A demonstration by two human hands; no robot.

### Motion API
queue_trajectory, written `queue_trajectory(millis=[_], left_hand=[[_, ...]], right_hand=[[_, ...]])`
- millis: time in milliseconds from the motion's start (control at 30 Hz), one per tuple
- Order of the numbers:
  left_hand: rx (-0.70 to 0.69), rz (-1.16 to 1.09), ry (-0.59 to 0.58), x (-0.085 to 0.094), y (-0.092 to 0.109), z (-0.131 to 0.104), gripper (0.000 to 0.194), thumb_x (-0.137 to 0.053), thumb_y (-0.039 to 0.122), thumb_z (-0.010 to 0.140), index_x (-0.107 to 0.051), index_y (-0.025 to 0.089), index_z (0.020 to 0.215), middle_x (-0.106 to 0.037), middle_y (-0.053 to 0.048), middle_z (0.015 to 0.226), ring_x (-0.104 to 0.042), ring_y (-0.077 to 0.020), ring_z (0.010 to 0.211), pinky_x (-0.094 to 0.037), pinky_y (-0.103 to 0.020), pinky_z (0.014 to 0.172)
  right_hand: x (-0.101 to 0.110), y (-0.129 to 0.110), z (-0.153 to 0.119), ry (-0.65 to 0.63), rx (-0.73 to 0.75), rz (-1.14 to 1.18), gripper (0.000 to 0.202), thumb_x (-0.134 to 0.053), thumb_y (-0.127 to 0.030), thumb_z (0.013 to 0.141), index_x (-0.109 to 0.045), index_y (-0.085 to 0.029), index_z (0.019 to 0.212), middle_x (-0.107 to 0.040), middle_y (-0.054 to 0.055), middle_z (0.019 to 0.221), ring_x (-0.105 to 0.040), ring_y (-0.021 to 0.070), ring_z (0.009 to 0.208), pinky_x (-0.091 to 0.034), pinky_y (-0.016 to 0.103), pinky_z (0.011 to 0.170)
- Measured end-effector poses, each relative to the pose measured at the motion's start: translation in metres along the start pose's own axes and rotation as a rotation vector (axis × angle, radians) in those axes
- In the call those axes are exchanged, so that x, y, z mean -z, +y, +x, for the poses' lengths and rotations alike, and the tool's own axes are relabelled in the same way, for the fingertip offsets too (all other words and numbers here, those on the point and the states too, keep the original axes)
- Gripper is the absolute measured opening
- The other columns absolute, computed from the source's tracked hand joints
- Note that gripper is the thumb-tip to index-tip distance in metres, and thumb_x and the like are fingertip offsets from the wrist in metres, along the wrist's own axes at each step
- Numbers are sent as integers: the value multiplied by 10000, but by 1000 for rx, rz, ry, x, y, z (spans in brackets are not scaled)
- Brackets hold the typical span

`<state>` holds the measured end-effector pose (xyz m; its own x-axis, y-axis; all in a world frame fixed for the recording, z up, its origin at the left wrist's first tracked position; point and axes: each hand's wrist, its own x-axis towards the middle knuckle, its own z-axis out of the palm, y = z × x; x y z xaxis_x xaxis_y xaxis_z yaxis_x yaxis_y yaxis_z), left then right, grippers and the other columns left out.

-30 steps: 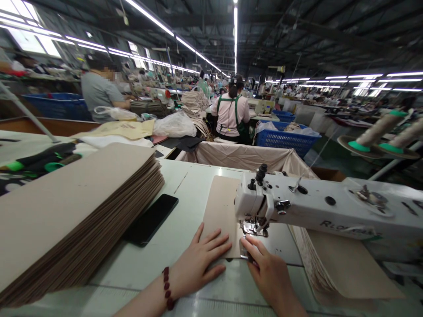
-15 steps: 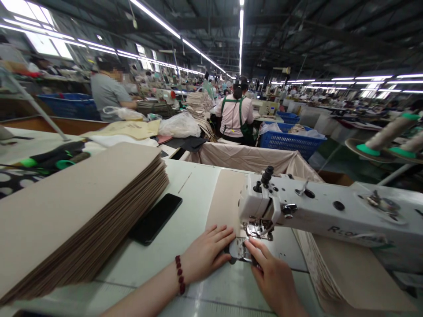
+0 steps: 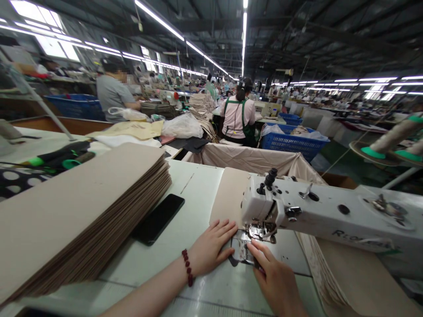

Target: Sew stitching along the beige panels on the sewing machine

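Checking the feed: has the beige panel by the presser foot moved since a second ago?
Yes: against the sewing machine, the beige panel has slid farther away across the worktable.

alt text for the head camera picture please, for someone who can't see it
A person's left hand rests on the near end of a beige panel at a white sewing machine, with the right hand close to the needle area. A stack of similar panels and a black phone lie to the left.

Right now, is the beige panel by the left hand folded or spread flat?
Spread flat where visible: the beige panel lies smooth beyond the left hand, without a fold; the sewing machine hides part.
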<state>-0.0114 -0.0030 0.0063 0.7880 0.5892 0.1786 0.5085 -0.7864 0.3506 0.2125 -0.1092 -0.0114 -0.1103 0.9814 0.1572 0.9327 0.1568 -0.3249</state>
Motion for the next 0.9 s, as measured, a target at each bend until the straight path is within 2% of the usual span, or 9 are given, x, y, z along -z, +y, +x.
queue_trajectory(millis=[133,333,467,600,667,767,833,900], left_hand=[[8,2,7,2,1,1,561,-488,398,967,-307,263,1481,-362,-40,1516,-306,-241,1401,-228,-473,1159],[16,16,19,2,4,0,520,-475,389,974,-345,257,1460,-383,-34,1504,-320,-227,1393,-230,-463,1162],[15,34,37,0,3,0,546,-469,398,975,-307,260,1477,-347,-36,1524,-298,-223,1404,-233,-447,1163],[22,59,77,-5,1,-1,635,-472,415,970,-214,210,1513,-241,-90,1564,-220,-254,1432,-238,-451,1156],[23,73,99,-7,0,-2,635,-461,414,974,-205,201,1515,-237,-102,1563,-210,-264,1434,-242,-456,1149],[40,97,144,-4,1,0,576,-441,427,980,-276,213,1489,-398,-100,1488,-352,-256,1373,-243,-461,1142],[86,117,189,0,3,2,483,-381,396,1006,-353,203,1448,-571,-96,1327,-519,-227,1234,-252,-452,1134],[155,141,234,4,3,4,417,-318,348,1026,-424,174,1391,-673,-92,1125,-624,-208,1054,-306,-438,1097]], right_hand=[[1,-1,0,-11,-12,5,647,-433,-58,809,-433,-366,1378,-481,-32,1430,-658,186,985,-546,330,860],[4,-3,-1,-7,-18,21,665,-418,-38,811,-418,-381,1381,-473,-61,1429,-631,173,1047,-523,322,893],[5,-4,-1,12,-21,27,644,-436,-42,817,-439,-377,1367,-492,-54,1414,-624,169,1061,-514,313,898],[6,-6,0,28,-22,31,624,-447,-46,821,-458,-371,1354,-500,-48,1408,-617,168,1079,-507,309,907],[6,-7,0,27,-25,34,623,-449,-41,817,-467,-367,1348,-503,-49,1405,-613,166,1088,-502,313,917],[6,-9,0,20,-40,28,613,-455,-39,812,-485,-366,1330,-516,-51,1395,-608,165,1102,-497,314,926],[9,-12,0,12,-49,-2,612,-456,-39,812,-480,-363,1331,-515,-55,1397,-594,153,1127,-483,295,941],[14,-15,2,-19,-48,-72,615,-466,-43,812,-466,-367,1334,-513,-68,1398,-573,133,1158,-470,258,943]])
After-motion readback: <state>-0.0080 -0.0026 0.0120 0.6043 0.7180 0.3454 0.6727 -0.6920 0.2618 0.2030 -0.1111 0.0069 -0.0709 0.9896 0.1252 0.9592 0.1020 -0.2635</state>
